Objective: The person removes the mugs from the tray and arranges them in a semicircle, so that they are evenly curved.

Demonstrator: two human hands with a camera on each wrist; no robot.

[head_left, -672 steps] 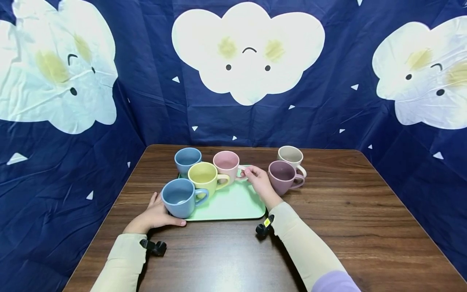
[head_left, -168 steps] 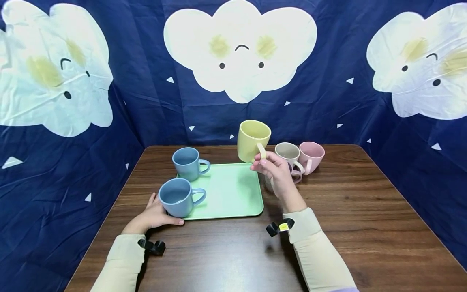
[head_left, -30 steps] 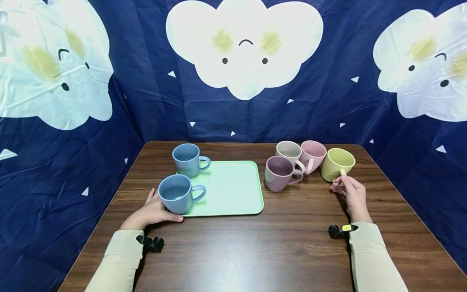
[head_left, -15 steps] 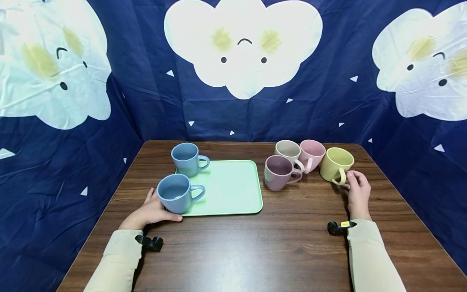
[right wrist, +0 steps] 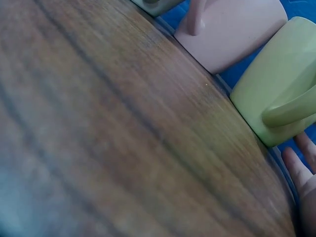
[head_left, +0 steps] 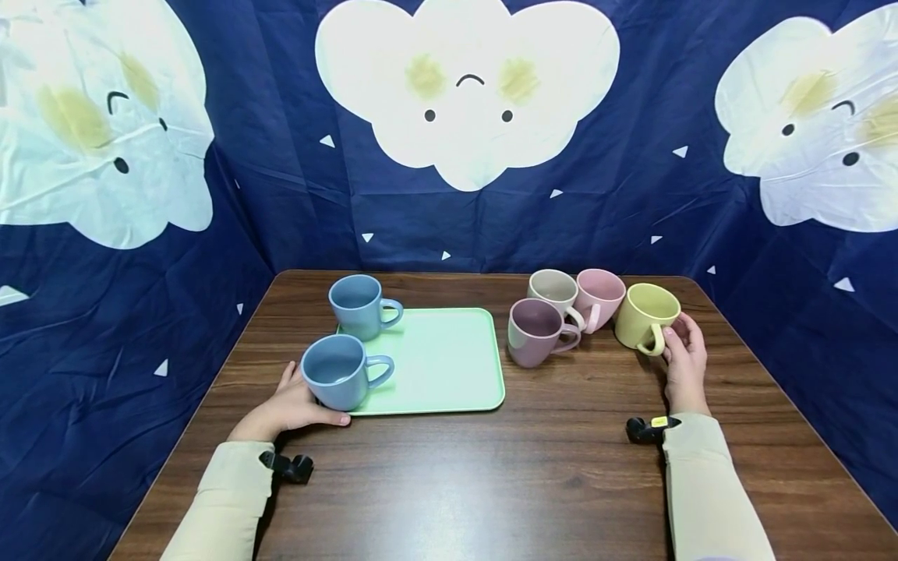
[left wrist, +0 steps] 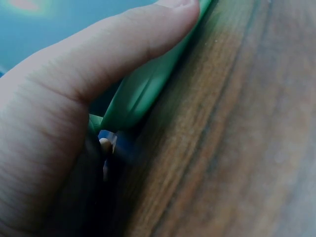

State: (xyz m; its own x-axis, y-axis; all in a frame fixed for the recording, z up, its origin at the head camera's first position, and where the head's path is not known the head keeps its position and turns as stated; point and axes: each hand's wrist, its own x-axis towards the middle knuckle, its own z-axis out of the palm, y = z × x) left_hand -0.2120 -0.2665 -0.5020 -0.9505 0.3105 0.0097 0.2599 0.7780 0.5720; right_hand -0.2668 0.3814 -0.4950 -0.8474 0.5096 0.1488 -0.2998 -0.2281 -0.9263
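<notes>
Left hand [head_left: 291,405] pinching tray [head_left: 449,366] corner, thumb on rim. Near blue mug [head_left: 338,372] on tray by it. Right hand [head_left: 684,354] relaxed, fingers beside yellow mug [head_left: 641,315] handle; contact unclear. Far blue mug [head_left: 356,304] on tray's back corner.

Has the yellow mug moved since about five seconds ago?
Yes. The yellow mug went from above the green tray's far right corner down onto the table, right of the pink mug.
</notes>
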